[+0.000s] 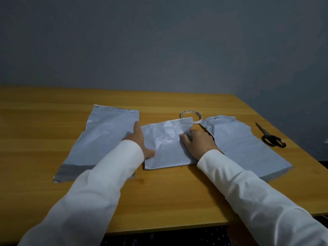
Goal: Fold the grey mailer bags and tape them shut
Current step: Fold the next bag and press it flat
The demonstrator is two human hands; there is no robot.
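Observation:
A folded, creased grey mailer bag (165, 144) lies in the middle of the wooden table (168, 192). My left hand (139, 139) presses flat along its left edge, fingers straight. On its right side rests my right hand (197, 141), with the thumb on top of the bag; the fingers curl at its right edge. An unfolded grey mailer bag (101, 137) lies flat to the left, its darker strip nearest me. A second flat grey mailer bag (241, 144) lies to the right. A roll of tape (192, 116) sits just behind the folded bag.
Black-handled scissors (269, 136) lie near the table's right edge. A grey wall stands behind the table. The table's front edge runs close below my sleeves.

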